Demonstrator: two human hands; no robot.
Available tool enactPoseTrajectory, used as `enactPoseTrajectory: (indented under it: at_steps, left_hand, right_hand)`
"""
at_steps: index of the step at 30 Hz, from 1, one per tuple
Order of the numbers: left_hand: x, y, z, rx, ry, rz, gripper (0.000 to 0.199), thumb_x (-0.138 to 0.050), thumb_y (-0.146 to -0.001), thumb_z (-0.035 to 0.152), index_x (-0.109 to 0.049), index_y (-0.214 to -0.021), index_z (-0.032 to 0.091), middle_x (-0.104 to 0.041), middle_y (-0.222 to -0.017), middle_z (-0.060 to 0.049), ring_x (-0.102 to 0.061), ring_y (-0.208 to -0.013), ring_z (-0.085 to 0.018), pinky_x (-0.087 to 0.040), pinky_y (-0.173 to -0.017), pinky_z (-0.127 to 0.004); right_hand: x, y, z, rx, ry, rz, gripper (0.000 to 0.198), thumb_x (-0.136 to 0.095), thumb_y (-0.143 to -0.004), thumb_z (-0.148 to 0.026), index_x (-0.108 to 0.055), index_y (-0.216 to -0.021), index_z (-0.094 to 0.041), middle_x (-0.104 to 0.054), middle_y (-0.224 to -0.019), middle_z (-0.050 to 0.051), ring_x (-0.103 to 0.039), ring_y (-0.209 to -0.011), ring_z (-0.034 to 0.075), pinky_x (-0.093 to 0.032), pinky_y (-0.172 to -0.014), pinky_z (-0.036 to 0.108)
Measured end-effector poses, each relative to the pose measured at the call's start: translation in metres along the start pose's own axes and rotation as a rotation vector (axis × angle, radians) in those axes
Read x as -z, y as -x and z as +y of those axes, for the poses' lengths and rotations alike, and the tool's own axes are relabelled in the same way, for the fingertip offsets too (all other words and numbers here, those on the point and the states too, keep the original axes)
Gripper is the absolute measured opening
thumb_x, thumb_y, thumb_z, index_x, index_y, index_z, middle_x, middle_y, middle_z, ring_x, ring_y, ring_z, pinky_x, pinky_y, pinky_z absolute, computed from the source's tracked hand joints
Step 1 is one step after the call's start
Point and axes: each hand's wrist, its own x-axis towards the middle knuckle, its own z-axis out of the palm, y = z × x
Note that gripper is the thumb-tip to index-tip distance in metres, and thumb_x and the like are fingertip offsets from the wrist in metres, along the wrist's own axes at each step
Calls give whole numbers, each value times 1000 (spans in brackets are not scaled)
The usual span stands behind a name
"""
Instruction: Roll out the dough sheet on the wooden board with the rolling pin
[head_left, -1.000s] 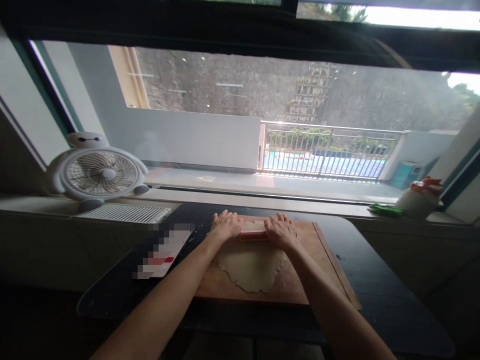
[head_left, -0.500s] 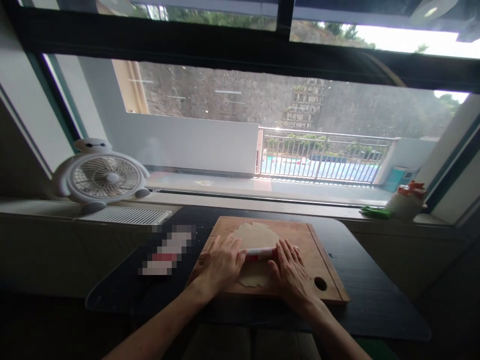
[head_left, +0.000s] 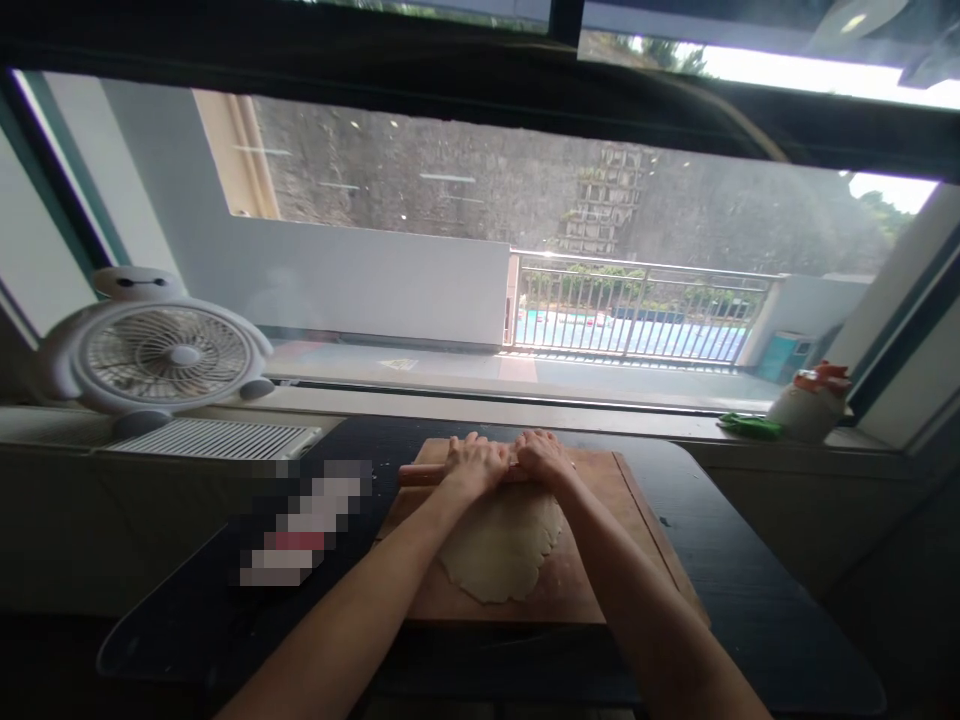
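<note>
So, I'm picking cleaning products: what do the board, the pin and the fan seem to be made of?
Board: wood, by its warm brown tone; the finish looks mostly matt.
Pin: probably wood, going by the smooth, reddish-brown end; much of it is covered, so that's tentative.
Fan: likely plastic, judging by the white, smoothly rounded, moulded-looking body.

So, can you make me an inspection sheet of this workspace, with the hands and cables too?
Surface: wooden board on a dark table.
Job's things: flattened dough, edge uneven, on the board; rolling pin across its far part.
Clutter: pixelated item left of the board; can't tell what.
Hands: left hand and right hand both on the rolling pin; how tightly, unclear.
Cables: nothing seen.
Surroundings: white fan at left; window ahead; white container with orange top, beside something green, at right.
</note>
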Motion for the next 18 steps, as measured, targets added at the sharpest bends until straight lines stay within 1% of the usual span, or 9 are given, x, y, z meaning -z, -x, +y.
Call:
enactPoseTrajectory:
  at_steps: [2, 4, 6, 8, 9, 11, 14, 16, 18]
  left_hand:
    - [0, 2, 2, 10, -1, -3, 40, -30, -85, 44, -64, -83, 23, -65, -94, -7, -51, -96, -25, -31, -87, -47]
    - [1, 11, 6, 12, -2, 10, 42, -28, -85, 44, -64, -83, 23, -65, -97, -7, -51, -98, -25, -30, -88, -46]
    - [6, 27, 9, 1, 0, 30, 43, -26, -86, 45, -63, -85, 22, -64, -99, -7, -51, -99, -24, -31, -89, -44]
    - [11, 45, 7, -25, 11, 62, 42, -27, -86, 45, -62, -89, 22, -64, -100, -7, -52, -98, -23, -33, -87, -41]
    - [15, 55, 3, -39, 18, 78, 41, -28, -86, 46, -61, -90, 22, -64, -100, -7, -53, -97, -22, -34, -86, -39]
    - [21, 74, -9, -52, 26, 99, 40, -29, -85, 47, -61, -88, 23, -65, -96, -6, -56, -93, -21, -35, -83, -36]
    - [29, 94, -31, -19, 12, 82, 43, -24, -87, 46, -61, -85, 23, -66, -92, -5, -58, -88, -20, -37, -78, -33]
    - [34, 98, -39, 21, -12, 59, 43, -24, -87, 45, -61, -86, 23, -66, -93, -5, -58, -88, -19, -38, -76, -32]
    - [37, 92, -41, 59, -36, 32, 43, -25, -87, 44, -62, -86, 22, -66, -96, -6, -58, -91, -19, -38, -77, -31]
  right_hand:
    - [0, 2, 1, 3, -17, -1, 43, -20, -91, -37, -56, -103, -17, -56, -108, 9, -47, -101, 19, -34, -82, 31]
    - [1, 13, 0, -1, -26, 1, 42, -21, -91, -38, -56, -103, -18, -56, -109, 9, -46, -103, 20, -33, -84, 32]
    - [3, 31, -2, 5, -24, 12, 40, -23, -91, -36, -58, -99, -18, -55, -110, 9, -43, -107, 20, -30, -89, 32]
    - [5, 55, -3, 10, -18, 57, 40, -22, -91, -33, -59, -98, -19, -55, -112, 8, -39, -113, 20, -26, -94, 32]
    - [4, 67, -3, 17, -14, 92, 41, -21, -91, -32, -59, -100, -20, -54, -114, 8, -37, -116, 20, -24, -97, 33]
    - [1, 92, -2, 43, -1, 174, 41, -20, -92, -32, -54, -112, -21, -53, -119, 6, -33, -121, 19, -19, -100, 34]
    - [-6, 118, 1, 95, 25, 271, 42, -23, -92, -35, -41, -128, -22, -41, -133, 5, -24, -128, 20, -15, -103, 36]
    - [-7, 121, 3, 123, 25, 303, 42, -25, -92, -35, -41, -128, -23, -39, -135, 4, -22, -128, 20, -14, -103, 37]
    - [-5, 111, 1, 126, 6, 302, 39, -25, -92, -36, -47, -121, -24, -43, -130, 4, -27, -125, 20, -15, -102, 37]
